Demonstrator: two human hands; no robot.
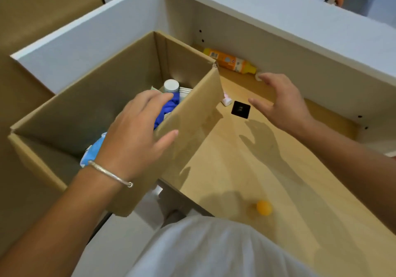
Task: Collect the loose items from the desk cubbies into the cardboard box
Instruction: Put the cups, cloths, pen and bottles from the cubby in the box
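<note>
The open cardboard box [90,96] stands at the left end of the wooden desk [246,169]. Inside it I see a white-capped bottle [171,85], blue cloth [169,109] and a light blue item [94,150]. My left hand [137,135] hovers over the box's right wall with fingers apart, holding nothing. My right hand [282,103] is open above the desk, close to a black square item [240,109]. A yellow and orange bottle [230,60] lies against the back wall. A small white and pink item [226,100] sits by the box. An orange ball [264,208] rests near the front edge.
White cubby walls [278,47] enclose the desk at the back and right. The white top panel [300,15] overhangs the back. Another person is partly visible at the top right behind the unit. My white shirt [214,249] fills the bottom of the view.
</note>
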